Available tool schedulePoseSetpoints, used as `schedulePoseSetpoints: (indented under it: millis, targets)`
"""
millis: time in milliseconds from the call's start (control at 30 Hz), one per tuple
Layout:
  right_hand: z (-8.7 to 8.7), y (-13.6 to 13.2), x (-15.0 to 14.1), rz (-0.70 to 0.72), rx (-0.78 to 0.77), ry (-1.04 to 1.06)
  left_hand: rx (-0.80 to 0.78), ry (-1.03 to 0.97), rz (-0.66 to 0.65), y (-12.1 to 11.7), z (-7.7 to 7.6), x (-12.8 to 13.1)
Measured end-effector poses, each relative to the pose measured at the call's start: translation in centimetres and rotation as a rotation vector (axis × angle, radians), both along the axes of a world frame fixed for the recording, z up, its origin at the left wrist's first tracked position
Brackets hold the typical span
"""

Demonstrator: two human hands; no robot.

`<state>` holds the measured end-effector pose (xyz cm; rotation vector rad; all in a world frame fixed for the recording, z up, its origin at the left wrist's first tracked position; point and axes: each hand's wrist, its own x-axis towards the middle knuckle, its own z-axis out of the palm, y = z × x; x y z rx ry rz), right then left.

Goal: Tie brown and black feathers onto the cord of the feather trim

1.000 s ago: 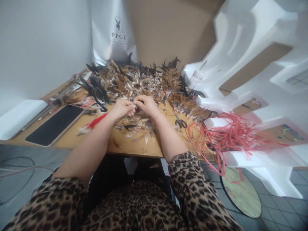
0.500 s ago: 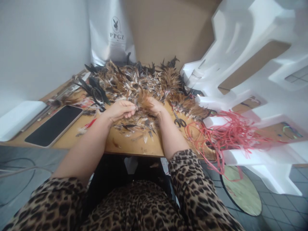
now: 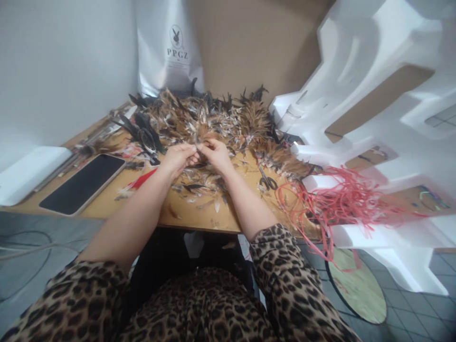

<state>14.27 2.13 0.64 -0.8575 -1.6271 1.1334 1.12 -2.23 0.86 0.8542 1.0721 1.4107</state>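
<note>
Near the middle of the table, my left hand (image 3: 181, 159) and my right hand (image 3: 215, 154) meet with fingertips pinched together. Between them stands a small tuft of brown feathers (image 3: 204, 134), held at its base by both hands. Its lower end is hidden by my fingers. Behind the hands spreads a heap of brown, white and black feathers (image 3: 178, 111). Loose feathers (image 3: 204, 185) lie on the table below my wrists. Dark long feathers (image 3: 142, 133) rest left of my left hand, and black-handled scissors (image 3: 266, 179) lie right of my right hand.
A phone (image 3: 83, 183) and a white box (image 3: 32, 173) lie at the left of the wooden table (image 3: 199, 213). Red ribbon strips (image 3: 338, 199) tangle over white foam pieces (image 3: 377, 232) at the right. A silver bag (image 3: 167, 66) stands behind the feathers.
My right hand has moved left and up to meet the left hand at the tuft's base. Earlier the right hand was farther right, among the brown feathers.
</note>
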Motion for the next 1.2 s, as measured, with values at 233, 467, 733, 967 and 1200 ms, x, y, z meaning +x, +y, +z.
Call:
schedulePoseSetpoints:
  millis: [233, 467, 733, 967, 1200]
  targets:
    - [-0.9, -0.2, -1.2, -0.087, -0.074, 0.069, -0.02, 0.082, 0.021, 0.0, -0.3, 0.4]
    - [-0.4, -0.3, -0.9, 0.002, -0.321, 0.265, -0.065, -0.081, -0.124, 0.4, -0.6, -0.4]
    - [-0.2, -0.1, -0.7, 0.098, -0.422, 0.319, -0.168, -0.215, -0.197, 0.4, -0.3, -0.7]
    - [0.5, 0.2, 0.0, -0.079, -0.29, 0.186, -0.044, 0.047, -0.096, -0.1, 0.1, -0.8]
    - [0.3, 0.5, 0.3, -0.09, -0.244, 0.112, -0.075, 0.285, -0.164, -0.4, 0.4, -1.3]
